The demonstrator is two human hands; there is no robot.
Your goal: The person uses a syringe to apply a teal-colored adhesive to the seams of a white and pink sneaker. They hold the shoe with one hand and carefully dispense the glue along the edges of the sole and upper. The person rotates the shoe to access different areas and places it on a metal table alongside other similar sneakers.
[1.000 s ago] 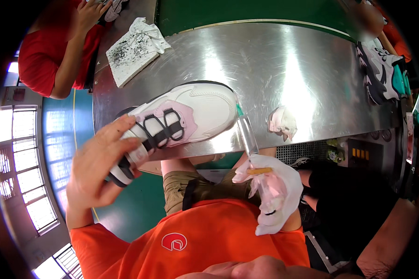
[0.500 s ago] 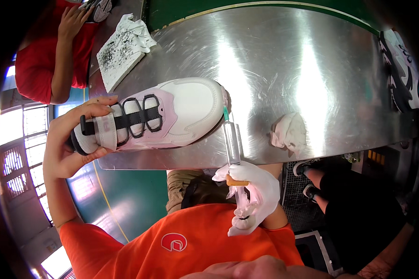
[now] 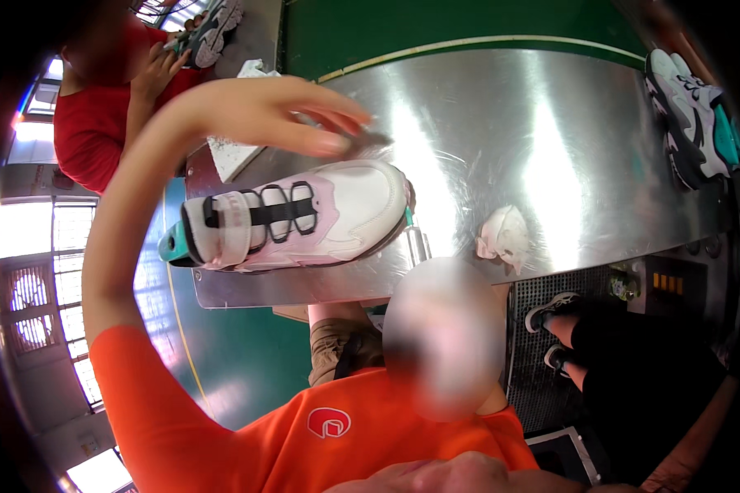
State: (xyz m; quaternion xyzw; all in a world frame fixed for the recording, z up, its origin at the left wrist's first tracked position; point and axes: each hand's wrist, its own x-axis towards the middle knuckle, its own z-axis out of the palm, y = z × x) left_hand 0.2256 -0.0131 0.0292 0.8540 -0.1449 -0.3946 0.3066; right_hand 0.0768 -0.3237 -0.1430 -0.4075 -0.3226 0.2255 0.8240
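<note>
A white and pale pink sneaker (image 3: pixel 337 214) with black laces lies on its side on the metal table, toe to the right and a teal patch at its heel. Above its toe, my bare left hand (image 3: pixel 279 115) hovers apart from the shoe, thumb and fingers spread with a gap. A dark smudge at its fingertips cannot be made out. A clear syringe (image 3: pixel 417 242) with a green tip meets the sole edge at the toe. My right hand (image 3: pixel 444 329), in white covering, grips its lower end; blur hides the fingers.
A crumpled white cloth (image 3: pixel 504 237) sits right of the syringe. Behind my left arm is a white block (image 3: pixel 232 158). More shoes (image 3: pixel 691 123) stand at the far right edge of the metal table (image 3: pixel 485 123). A co-worker in red (image 3: pixel 99 123) handles a shoe (image 3: pixel 214 37) at upper left.
My left hand has let go of the shoe's collar and moved up and right over the toe. The teal heel now shows. My right hand and the syringe stay by the toe.
</note>
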